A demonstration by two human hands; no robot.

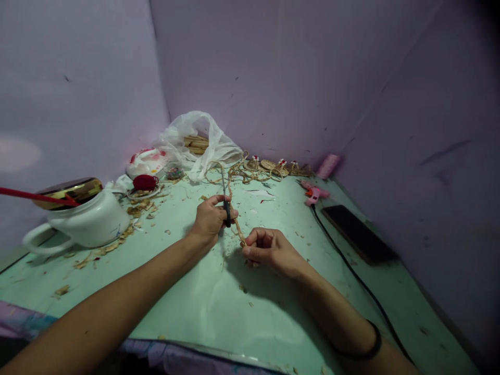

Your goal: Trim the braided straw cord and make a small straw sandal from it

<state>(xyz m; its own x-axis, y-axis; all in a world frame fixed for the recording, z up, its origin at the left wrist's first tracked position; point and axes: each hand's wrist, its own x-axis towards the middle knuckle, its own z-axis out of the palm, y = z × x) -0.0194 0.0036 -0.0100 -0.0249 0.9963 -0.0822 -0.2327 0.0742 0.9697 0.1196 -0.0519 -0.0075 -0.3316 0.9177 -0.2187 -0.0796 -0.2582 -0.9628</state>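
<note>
Green tabletop (187,302) beneath, I'd hold the twisted cord (238,227) steady, left hand (207,221) curled around the scissors (228,214), right hand's (278,254) fingertips pinching the cord.

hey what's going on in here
A person works with both hands at a green tabletop. The left hand holds scissors beside a braided cord, whose near end is in the right hand. Dry scraps lie about, with a pink glue gun to the right and a white pot to the left.
</note>
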